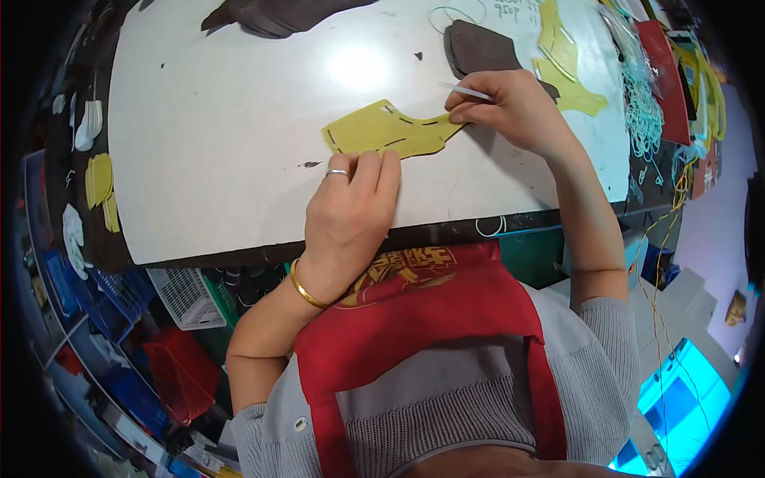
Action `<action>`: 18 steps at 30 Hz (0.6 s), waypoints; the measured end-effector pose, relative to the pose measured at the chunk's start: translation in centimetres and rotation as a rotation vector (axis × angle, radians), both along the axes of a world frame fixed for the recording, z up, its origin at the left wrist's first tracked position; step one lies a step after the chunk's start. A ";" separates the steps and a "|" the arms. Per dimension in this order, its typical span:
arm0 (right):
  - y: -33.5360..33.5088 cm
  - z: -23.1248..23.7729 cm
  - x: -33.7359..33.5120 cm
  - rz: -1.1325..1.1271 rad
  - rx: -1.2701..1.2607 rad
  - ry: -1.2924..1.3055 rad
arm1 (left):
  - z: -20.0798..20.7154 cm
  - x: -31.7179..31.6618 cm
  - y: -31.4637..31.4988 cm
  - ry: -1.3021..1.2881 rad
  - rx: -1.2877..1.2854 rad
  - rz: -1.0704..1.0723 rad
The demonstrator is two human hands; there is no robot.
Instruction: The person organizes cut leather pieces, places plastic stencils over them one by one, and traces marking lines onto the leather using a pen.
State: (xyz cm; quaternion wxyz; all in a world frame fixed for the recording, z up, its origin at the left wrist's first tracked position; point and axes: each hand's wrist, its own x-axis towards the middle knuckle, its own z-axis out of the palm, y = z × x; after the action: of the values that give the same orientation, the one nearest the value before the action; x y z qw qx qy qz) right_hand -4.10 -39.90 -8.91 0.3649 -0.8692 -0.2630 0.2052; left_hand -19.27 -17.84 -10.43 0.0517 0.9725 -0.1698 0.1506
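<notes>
while left hand (351, 197) touches template (386, 133), right hand (516, 110) holds stick (466, 91).

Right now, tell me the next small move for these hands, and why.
Probably lower the white pen-like stick toward a dark dash on the yellow template: the right hand holds the stick off the dashes, while the left hand's fingers rest at the template's near edge.

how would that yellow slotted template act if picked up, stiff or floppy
The yellow template seems fairly stiff, as its outline lies flat and crisp. It looks thin, so probably light. Its narrow right end might flex most.
</notes>
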 end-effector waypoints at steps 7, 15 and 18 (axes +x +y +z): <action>-0.5 -0.3 -1.7 -0.011 -0.067 -0.272 | 0.9 0.1 -1.2 0.063 0.040 -0.025; 0.9 1.7 -0.7 -0.068 0.038 -0.651 | 0.7 0.0 -3.2 0.070 0.073 -0.075; 3.6 2.7 -1.6 0.190 -0.054 -0.573 | 0.1 -0.5 -3.6 0.038 0.108 -0.056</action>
State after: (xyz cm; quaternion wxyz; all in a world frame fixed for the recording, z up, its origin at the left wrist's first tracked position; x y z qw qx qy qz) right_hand -5.71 -36.35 -6.21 0.2318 -0.8727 -0.4296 -0.0082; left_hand -19.75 -21.44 -10.33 0.0066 0.9714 -0.2039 0.1212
